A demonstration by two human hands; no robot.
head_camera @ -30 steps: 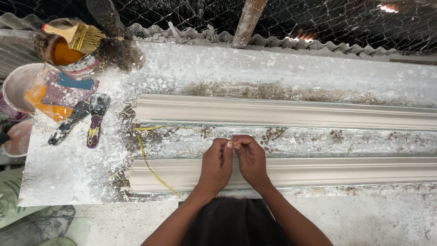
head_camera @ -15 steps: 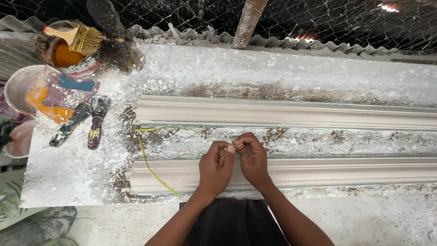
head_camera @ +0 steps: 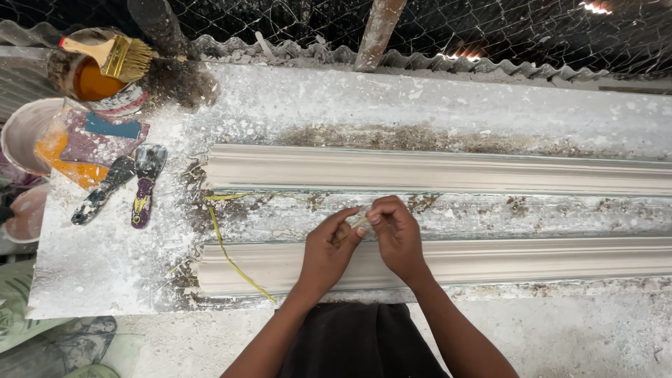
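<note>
Little has moved since the earlier frames: both hands stay over the near moulding, fingertips slightly shifted. Count: two long plaster mouldings, far one point(head_camera: 434, 171) and near one point(head_camera: 532, 257), parallel on the table point(head_camera: 105, 266); two putty knives point(head_camera: 140, 185) near the left edge; one brush point(head_camera: 115, 56) across one tin point(head_camera: 91, 80) at the far left corner. Left hand point(head_camera: 327, 246) and right hand point(head_camera: 393, 234) both pinch a thin yellow strip point(head_camera: 360, 222) between closed fingertips. Strip trails leftward point(head_camera: 224, 248); the pinched part is mostly hidden. Mouldings are cut off at the right.
</note>
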